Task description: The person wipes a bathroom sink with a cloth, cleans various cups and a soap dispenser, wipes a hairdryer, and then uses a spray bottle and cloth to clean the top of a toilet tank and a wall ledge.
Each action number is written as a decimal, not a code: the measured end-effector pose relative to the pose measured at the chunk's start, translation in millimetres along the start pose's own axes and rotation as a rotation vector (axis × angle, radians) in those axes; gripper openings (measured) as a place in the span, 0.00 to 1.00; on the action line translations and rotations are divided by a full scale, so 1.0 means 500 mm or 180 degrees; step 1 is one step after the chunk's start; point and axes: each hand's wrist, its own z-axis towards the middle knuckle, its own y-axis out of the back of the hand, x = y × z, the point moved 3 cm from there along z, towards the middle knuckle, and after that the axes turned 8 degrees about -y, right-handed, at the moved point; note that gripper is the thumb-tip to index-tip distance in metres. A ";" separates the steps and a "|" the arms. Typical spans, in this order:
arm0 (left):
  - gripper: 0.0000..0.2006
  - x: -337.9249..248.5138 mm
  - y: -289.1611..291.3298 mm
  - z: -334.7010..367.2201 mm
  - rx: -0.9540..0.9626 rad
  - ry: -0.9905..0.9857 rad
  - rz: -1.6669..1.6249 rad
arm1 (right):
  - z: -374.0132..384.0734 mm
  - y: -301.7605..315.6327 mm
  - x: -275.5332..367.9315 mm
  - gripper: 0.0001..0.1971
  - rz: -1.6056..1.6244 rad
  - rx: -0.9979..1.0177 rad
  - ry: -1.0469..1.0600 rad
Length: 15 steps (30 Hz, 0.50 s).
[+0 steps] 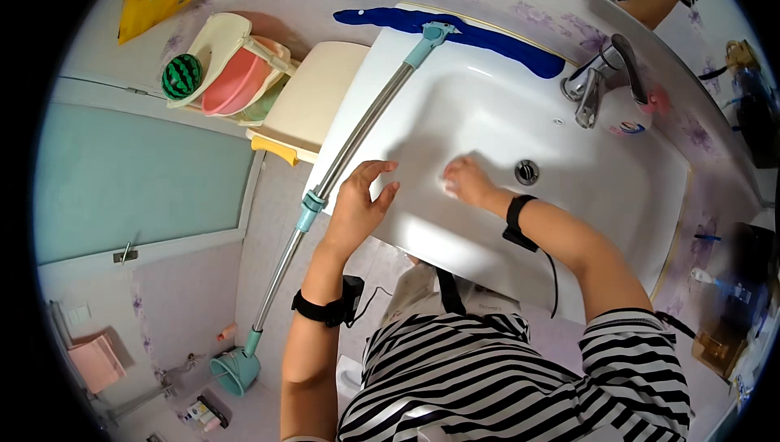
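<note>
My right hand [470, 181] reaches into the white washbasin [406, 235], left of its metal drain [526, 171]. Its fingers are curled down toward the basin's inner slope; a whitish patch shows at the fingertips, too small to name. Over the basin's left front edge hovers my left hand [363, 202], its thumb and fingers apart and nothing between them. Just beside it runs the metal pole of a flat mop [366, 125]. The mop's dark blue head [512, 48] lies along the back of the basin.
A chrome faucet [589, 94] stands at the back right. To the left are a cream stool-like seat [321, 93], stacked pink and cream basins [236, 80] and a watermelon-patterned ball [181, 76]. A teal bucket [236, 373] sits at the pole's lower end. Bottles [719, 344] crowd the right.
</note>
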 end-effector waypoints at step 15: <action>0.13 -0.051 -0.071 0.066 0.0611 -0.0319 -0.0229 | -0.287 0.188 -0.297 0.16 -0.0097 0.0434 -0.0822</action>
